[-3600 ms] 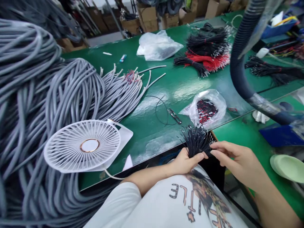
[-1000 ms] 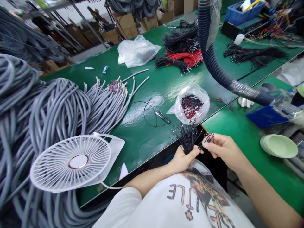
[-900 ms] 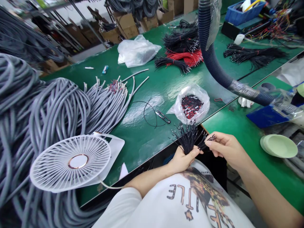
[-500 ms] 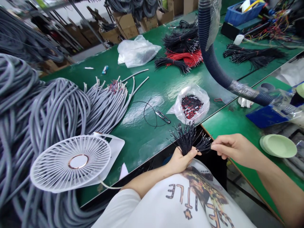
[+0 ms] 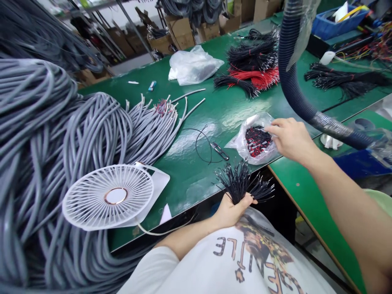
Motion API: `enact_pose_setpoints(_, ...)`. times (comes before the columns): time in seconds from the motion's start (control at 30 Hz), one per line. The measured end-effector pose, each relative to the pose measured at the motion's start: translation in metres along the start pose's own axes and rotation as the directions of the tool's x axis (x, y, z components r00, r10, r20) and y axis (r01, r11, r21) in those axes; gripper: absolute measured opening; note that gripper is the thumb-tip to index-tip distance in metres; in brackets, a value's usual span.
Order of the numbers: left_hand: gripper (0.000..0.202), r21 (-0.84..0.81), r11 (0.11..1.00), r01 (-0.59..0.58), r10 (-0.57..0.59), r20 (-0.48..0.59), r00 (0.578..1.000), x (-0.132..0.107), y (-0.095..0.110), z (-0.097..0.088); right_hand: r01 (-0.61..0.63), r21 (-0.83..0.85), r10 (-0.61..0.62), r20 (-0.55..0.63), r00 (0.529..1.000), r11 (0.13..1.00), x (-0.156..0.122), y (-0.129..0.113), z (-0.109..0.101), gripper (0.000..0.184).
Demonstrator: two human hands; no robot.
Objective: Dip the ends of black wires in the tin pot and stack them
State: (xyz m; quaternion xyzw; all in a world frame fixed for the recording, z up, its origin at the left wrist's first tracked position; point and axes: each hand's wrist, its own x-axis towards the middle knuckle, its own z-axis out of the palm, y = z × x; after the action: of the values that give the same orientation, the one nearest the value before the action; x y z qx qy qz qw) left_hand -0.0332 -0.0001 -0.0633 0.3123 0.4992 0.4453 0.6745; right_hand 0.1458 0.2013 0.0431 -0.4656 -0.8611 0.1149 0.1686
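My left hand (image 5: 231, 210) is wrapped round a bundle of thin black wires (image 5: 237, 183) in front of my shirt. The wires fan out upward in two clumps, and their tips look bare and silvery. At the right side of a clear plastic bag (image 5: 240, 143), my right hand (image 5: 290, 136) reaches in over the rim with its fingers stretched out. Small black and red pieces (image 5: 257, 141) fill the bag; they are too small to name. Nothing shows between the fingers of that hand, though its thumb is partly hidden. Small thread snips (image 5: 219, 151) lie left of the bag.
Thick grey cables (image 5: 94, 126) heap up on the left, behind a white fan (image 5: 110, 196). Bundles of black wires (image 5: 252, 53) and red wires (image 5: 260, 77) lie at the back, beside a white plastic bag (image 5: 194, 65). A ribbed hose (image 5: 292, 85) hangs at the right.
My right hand has left the side of the black wire bundle and moved up and forward to the bag. The left hand keeps its grip. The view has shifted leftward.
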Motion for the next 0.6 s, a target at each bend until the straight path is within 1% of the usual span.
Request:
enact_pose_setpoints(0.03,0.055,0.021,1.0,-0.022,0.022,-0.013,1.0,0.001,0.0,-0.001,0.038,0.005,-0.039,0.016,0.999,0.999,-0.003,-0.002,0.001,0.023)
enact_pose_setpoints(0.07,0.053,0.038,0.998,-0.041,0.042,-0.021,0.999,0.001,0.001,-0.002,0.07,0.066,-0.075,0.07,0.995,0.995,-0.01,-0.004,-0.001,0.024)
enact_pose_setpoints(0.1,0.052,0.051,0.997,-0.058,0.059,-0.019,0.998,0.002,0.002,-0.002,0.087,0.159,-0.112,0.154,0.982,0.983,-0.019,-0.006,-0.004,0.026)
enact_pose_setpoints(0.13,0.05,0.061,0.995,-0.073,0.073,-0.007,0.997,0.003,0.002,-0.003,0.085,0.255,-0.152,0.256,0.955,0.963,-0.029,-0.009,-0.008,0.029)
enact_pose_setpoints(0.17,0.048,0.065,0.994,-0.087,0.086,0.012,0.996,0.004,0.003,-0.002,0.07,0.329,-0.191,0.352,0.916,0.942,-0.04,-0.012,-0.012,0.032)
enact_pose_setpoints(0.2,0.047,0.061,0.993,-0.099,0.097,0.034,0.995,0.005,0.003,-0.002,0.054,0.374,-0.222,0.422,0.879,0.926,-0.048,-0.016,-0.015,0.034)
enact_pose_setpoints(0.23,0.046,0.048,0.993,-0.108,0.105,0.055,0.993,0.006,0.003,0.0,0.048,0.396,-0.242,0.457,0.856,0.917,-0.055,-0.019,-0.017,0.035)
enact_pose_setpoints(0.27,0.045,0.029,0.993,-0.112,0.11,0.067,0.992,0.007,0.003,0.001,0.057,0.405,-0.259,0.462,0.849,0.912,-0.059,-0.022,-0.017,0.036)
enact_pose_setpoints(0.33,0.046,-0.006,0.994,-0.111,0.111,0.055,0.992,0.007,0.003,0.004,0.094,0.41,-0.277,0.415,0.867,0.907,-0.058,-0.025,-0.013,0.037)
enact_pose_setpoints(0.37,0.047,-0.011,0.994,-0.107,0.107,0.038,0.994,0.006,0.003,0.005,0.103,0.396,-0.265,0.379,0.887,0.912,-0.053,-0.024,-0.01,0.038)
enact_pose_setpoints(0.4,0.048,-0.008,0.995,-0.1,0.1,0.019,0.995,0.006,0.002,0.006,0.094,0.36,-0.224,0.338,0.914,0.928,-0.046,-0.021,-0.006,0.038)
enact_pose_setpoints(0.47,0.05,0.016,0.996,-0.086,0.086,-0.004,0.996,0.004,0.003,0.005,0.025,0.201,-0.074,0.239,0.968,0.979,-0.027,-0.012,0.002,0.041)
enact_pose_setpoints(0.5,0.05,0.028,0.996,-0.081,0.082,-0.007,0.997,0.004,0.003,0.004,-0.016,0.089,0.001,0.173,0.985,0.996,-0.018,-0.007,0.005,0.042)
enact_pose_setpoints(0.53,0.051,0.037,0.996,-0.081,0.082,-0.009,0.997,0.003,0.004,0.003,-0.047,-0.023,0.049,0.104,0.993,0.999,-0.011,-0.003,0.008,0.042)
enact_pose_setpoints(0.57,0.05,0.039,0.996,-0.086,0.086,-0.015,0.996,0.003,0.005,0.002,-0.061,-0.111,0.067,0.047,0.997,0.992,-0.005,0.0,0.01,0.041)
enact_pose_setpoints(0.6,0.05,0.036,0.995,-0.097,0.097,-0.023,0.995,0.003,0.005,0.001,-0.056,-0.153,0.059,0.012,0.998,0.987,-0.003,0.002,0.01,0.039)
